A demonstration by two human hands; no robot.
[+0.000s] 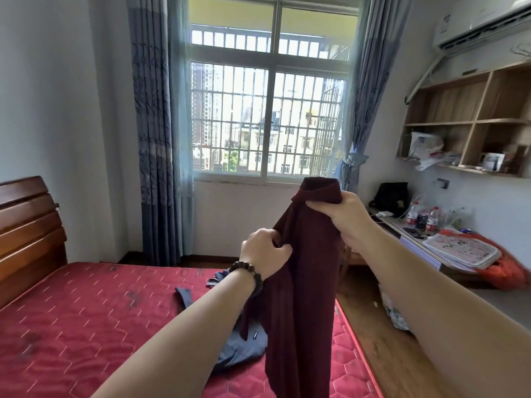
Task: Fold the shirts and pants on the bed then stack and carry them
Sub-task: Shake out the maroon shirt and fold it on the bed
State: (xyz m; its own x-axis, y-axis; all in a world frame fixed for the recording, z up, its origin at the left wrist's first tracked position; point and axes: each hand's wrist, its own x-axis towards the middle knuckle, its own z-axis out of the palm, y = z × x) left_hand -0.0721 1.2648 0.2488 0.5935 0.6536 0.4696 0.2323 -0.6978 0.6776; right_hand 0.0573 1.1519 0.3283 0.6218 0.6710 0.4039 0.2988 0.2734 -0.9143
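The maroon garment point(301, 282) hides part of the blue clothing point(238, 349).

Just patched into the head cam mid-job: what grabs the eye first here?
A dark maroon garment held up in mid-frame: the right hand grips its top, the left hand pinches it lower down. Under it lies the red mattress, with a blue-grey garment crumpled near the arms. Behind, a bright barred window fills the far wall.

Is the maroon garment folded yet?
No. The maroon garment hangs loose, held up by both hands, left and right.
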